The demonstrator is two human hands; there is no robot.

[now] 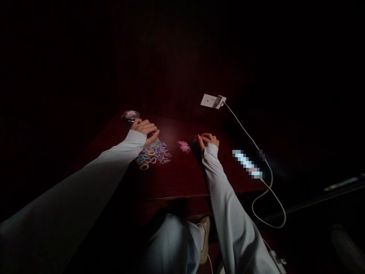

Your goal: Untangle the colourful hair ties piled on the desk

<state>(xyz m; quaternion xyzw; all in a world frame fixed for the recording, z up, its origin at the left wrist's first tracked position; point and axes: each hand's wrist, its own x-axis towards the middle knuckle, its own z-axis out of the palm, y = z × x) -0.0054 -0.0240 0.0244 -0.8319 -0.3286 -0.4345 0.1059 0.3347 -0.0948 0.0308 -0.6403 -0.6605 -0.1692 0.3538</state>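
Left hand (145,129) over mixed hair-tie pile (155,152), left half of table (171,182); fingers curled, grip unclear. Right hand (209,140), wrist bent inward, right of pink hair-tie pile (183,146); fingertips nearly closed at a small pink band (195,138).

Likely a home: a wall outlet (210,101) above a wooden table (171,184).
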